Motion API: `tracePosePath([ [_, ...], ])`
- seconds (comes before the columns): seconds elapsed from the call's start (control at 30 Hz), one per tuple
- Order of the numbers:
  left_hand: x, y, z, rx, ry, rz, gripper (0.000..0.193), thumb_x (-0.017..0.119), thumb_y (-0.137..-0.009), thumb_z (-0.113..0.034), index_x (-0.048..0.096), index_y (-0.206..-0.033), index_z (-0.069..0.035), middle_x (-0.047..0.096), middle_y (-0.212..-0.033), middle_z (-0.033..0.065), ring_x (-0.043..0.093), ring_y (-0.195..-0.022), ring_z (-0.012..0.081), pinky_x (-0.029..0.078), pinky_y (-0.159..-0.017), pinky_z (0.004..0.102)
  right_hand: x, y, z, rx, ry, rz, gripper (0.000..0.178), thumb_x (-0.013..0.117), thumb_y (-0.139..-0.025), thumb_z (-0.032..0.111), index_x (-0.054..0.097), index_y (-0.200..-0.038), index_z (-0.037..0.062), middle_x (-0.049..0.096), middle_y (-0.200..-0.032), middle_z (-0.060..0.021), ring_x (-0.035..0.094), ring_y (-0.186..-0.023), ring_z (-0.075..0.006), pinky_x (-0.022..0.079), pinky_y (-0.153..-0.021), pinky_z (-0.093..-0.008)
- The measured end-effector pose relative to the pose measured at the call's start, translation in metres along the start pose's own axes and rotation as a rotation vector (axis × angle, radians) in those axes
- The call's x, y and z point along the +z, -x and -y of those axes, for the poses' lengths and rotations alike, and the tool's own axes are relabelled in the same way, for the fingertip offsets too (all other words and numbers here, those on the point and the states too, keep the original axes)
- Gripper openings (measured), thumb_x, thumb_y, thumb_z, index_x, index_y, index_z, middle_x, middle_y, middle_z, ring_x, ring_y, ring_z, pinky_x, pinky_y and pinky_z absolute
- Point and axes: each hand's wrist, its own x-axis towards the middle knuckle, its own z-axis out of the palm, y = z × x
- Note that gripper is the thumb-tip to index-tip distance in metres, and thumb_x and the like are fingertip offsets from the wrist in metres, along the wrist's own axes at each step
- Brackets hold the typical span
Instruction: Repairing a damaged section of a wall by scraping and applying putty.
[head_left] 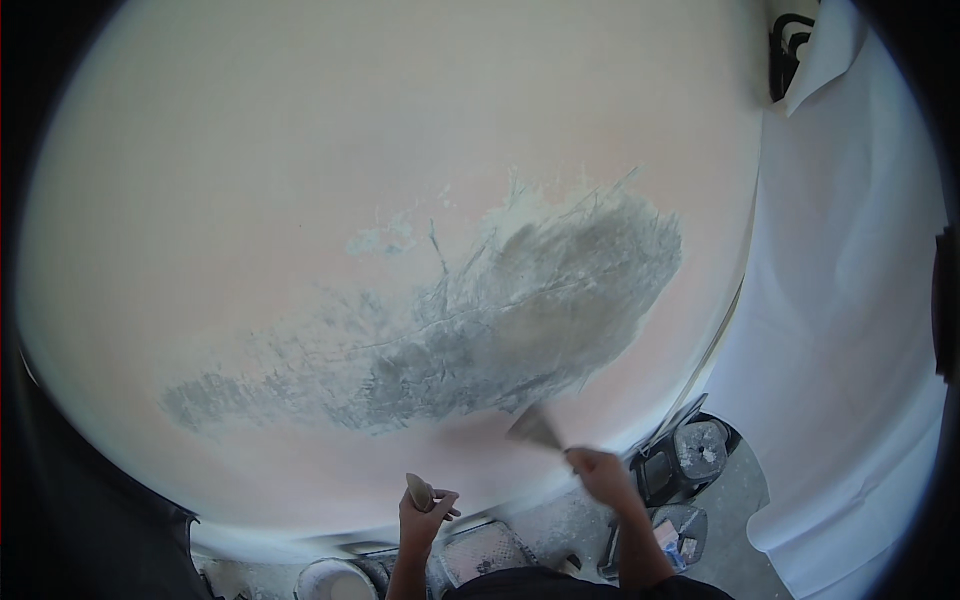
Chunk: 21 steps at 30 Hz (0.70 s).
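My right hand [603,476] is closed round the handle of a broad putty knife [538,428], slightly blurred. Its blade points up and left, close to the lower edge of a rough grey patch [560,320] on the pale wall [300,200]. The patch is darker and thicker at the right and thins out in streaks to the left. Lower down, my left hand [428,512] grips a grey-brown object with a rounded tip [420,491]; its kind I cannot make out. A couple of that hand's fingers stick out to the right.
White sheeting [850,300] hangs along the right side. Below it stand a dark, spattered stool-like box [698,450] and a second one [680,530] with small packets on top. A white bucket [335,580] and a spattered tray [485,552] are on the floor by the wall.
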Motion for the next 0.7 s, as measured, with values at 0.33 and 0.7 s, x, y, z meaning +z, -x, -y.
tracePosePath([
  [0.33, -0.045, 0.013, 0.015, -0.012, 0.053, -0.057, 0.023, 0.068, -0.081, 0.003, 0.048, -0.089, -0.006, 0.065, -0.078, 0.0129, 0.063, -0.055, 0.0189, 0.046, -0.048, 0.0266, -0.004, -0.080, 0.068, -0.126, 0.632, -0.783, 0.035, 0.051, -0.094, 0.009, 0.051, -0.126, -0.0054, 0.058, -0.100, -0.0254, 0.064, -0.073, -0.0406, 0.054, -0.063, -0.0446],
  [0.7, -0.098, 0.015, 0.022, -0.085, -0.061, -0.160, 0.020, 0.068, -0.083, -0.001, 0.050, -0.090, -0.005, 0.062, -0.073, 0.0106, 0.058, -0.050, 0.0180, 0.046, -0.047, 0.0288, 0.000, -0.046, 0.120, -0.331, -0.173, 0.227, 0.021, 0.074, -0.086, 0.021, 0.075, -0.102, 0.0068, 0.072, -0.080, -0.0029, 0.062, -0.067, -0.0083, 0.050, -0.062, -0.0240],
])
